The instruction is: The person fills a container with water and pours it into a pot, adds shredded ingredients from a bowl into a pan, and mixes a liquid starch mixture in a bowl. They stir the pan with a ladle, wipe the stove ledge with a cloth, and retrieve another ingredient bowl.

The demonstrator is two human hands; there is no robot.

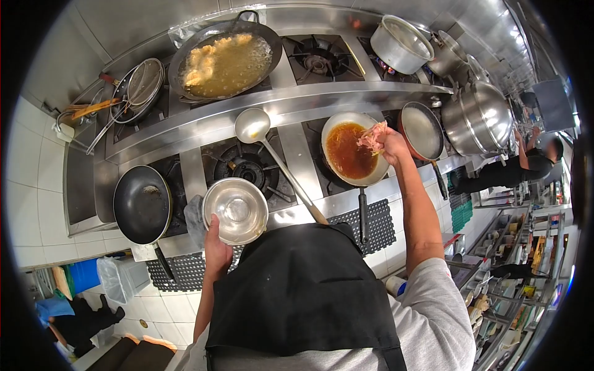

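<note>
My left hand (218,252) is closed around the near rim of a metal bowl (218,199), tilted so that its bare inside shows. A grey cloth (195,221) is beside the bowl. My right hand (394,147) is closed on a clump of thin pink raw meat slices (372,137), held above a light-coloured frying pan (349,116). Reddish-brown sauce (348,154) fills the bottom of that pan, whose black handle (363,216) points towards me. Between my hands, a long-handled ladle (252,125) lies across the stove front.
Battered pieces fry in oil in a large wok (179,68) at the back. A black frying pan (141,207) sits left, and a smaller pan (423,128) right. Beyond are a pot (402,46) and a steel steamer (476,117). Co-workers (526,167) stand far right and lower left.
</note>
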